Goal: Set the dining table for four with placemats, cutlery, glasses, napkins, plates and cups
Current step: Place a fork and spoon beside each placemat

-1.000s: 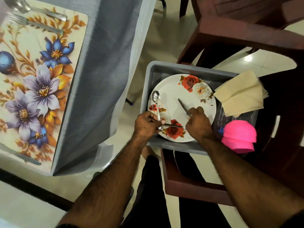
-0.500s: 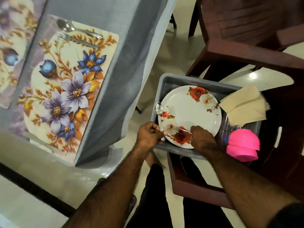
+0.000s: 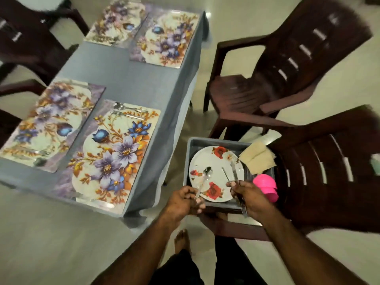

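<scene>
Left hand [image 3: 185, 199] pinches a spoon [image 3: 203, 179] over the plate [image 3: 216, 161] in the grey tub [image 3: 190, 149]; right hand [image 3: 249, 197] grips a knife [image 3: 234, 170] and fork [image 3: 225, 175], also above the plate.

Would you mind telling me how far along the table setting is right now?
Done: four floral placemats lie on the table, the nearest with a spoon and fork. In hand: the left hand holds a spoon; the right hand grips more cutlery. Left: plates, napkins and pink cups wait in the grey tub.
</scene>
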The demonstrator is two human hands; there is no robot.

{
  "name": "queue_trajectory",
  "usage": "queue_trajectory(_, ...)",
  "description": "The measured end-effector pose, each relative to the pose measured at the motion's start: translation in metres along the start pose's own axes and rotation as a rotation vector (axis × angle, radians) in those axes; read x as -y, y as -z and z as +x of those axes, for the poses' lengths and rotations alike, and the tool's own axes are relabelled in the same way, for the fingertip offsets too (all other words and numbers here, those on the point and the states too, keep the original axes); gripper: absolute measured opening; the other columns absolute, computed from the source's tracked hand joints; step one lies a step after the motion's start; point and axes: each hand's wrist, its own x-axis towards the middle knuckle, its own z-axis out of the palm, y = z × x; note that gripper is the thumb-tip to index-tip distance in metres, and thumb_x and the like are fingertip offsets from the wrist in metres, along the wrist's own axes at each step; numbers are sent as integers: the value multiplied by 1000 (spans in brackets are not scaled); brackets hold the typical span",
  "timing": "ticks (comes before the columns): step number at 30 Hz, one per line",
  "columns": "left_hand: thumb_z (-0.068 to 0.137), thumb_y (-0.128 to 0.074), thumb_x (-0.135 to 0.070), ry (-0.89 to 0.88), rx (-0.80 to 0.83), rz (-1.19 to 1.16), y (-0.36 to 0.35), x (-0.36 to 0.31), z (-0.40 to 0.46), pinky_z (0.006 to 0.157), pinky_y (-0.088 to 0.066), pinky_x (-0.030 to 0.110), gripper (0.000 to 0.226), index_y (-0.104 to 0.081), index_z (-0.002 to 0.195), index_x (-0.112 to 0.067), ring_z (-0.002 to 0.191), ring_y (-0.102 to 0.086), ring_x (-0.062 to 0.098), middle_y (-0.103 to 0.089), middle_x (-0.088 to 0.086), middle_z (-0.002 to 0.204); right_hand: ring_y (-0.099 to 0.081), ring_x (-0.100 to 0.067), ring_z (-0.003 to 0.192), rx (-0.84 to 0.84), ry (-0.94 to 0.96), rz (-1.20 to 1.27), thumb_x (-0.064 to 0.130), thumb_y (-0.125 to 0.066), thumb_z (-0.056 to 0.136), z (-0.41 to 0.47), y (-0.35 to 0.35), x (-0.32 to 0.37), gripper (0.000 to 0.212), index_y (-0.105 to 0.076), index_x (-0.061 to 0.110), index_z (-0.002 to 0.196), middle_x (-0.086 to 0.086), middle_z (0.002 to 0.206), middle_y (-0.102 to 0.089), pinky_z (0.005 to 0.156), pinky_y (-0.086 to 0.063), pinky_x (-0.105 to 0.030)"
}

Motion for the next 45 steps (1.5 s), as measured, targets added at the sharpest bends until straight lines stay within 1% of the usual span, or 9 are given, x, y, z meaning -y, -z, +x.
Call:
queue_trajectory(7,102,-47,8,13,197,158,-37,2,-62,62,-49,32,22,-54,112,-11,64,-60,17,-76,16,94,-47,-11,49,-90,69,68,23,-64,103,-117,6,-39,23,-70,2,110,-1,64,-56,40,-31,-21)
queue_trajectory(11,109,-52,-15,-10,192,205,-87,12,-83,50,-31,24,23,-52,132,-17,48,-39,7,-58,4,73,-39,-10,49,-61,112,104,12,-59,105,-160,40,-56,17,-70,-1,108,-4,68,-54,41,-30,-21)
queue_trajectory(14,111,-49,-31,-81,260,309,-139,18,-95,49,-24,23,13,-55,114,-20,49,-36,9,-54,4,71,-40,-11,51,-85,156,87,4,-57,104,-189,80,-66,11,-67,0,103,-8,72,-60,44,-31,-21)
queue_trajectory(19,113,-45,-25,-91,455,431,-249,51,-110,50,-34,22,22,-61,118,-12,54,-47,12,-67,7,79,-44,-15,54,-227,217,132,2,-69,96,-239,183,-103,10,-68,-3,105,-17,79,-73,47,-33,-25)
queue_trajectory(23,110,-47,-14,-14,570,547,-355,109,-123,69,-44,31,16,-63,112,-11,78,-70,17,-73,6,94,-44,-17,51,-390,167,160,-2,-76,88,-288,295,-148,13,-70,-2,101,-27,82,-74,46,-33,-24)
queue_trajectory(26,106,-47,-1,32,554,580,-427,147,-137,62,-40,27,19,-64,106,-8,57,-50,12,-64,6,79,-47,-14,50,-492,120,124,0,-82,82,-318,367,-175,14,-73,5,92,-28,86,-74,45,-35,-24)
queue_trajectory(29,105,-62,-17,79,514,574,-490,166,-151,54,-36,28,7,-65,103,-11,49,-36,12,-55,2,67,-50,-15,53,-561,107,133,4,-83,82,-340,418,-183,15,-71,4,91,-22,82,-75,46,-38,-22)
queue_trajectory(36,97,-75,-19,164,332,379,-597,161,-118,52,-39,26,11,-70,100,-10,45,-34,10,-50,-1,59,-52,-14,58,-525,147,51,20,-85,86,-330,490,-160,14,-73,12,88,-9,74,-75,54,-41,-27)
queue_trajectory(45,101,-65,-8,223,402,377,-763,101,-11,54,-43,27,17,-73,109,4,51,-43,11,-69,10,76,-49,-20,61,-563,114,129,17,-83,88,-258,642,-57,15,-73,6,93,-13,75,-73,53,-38,-31)
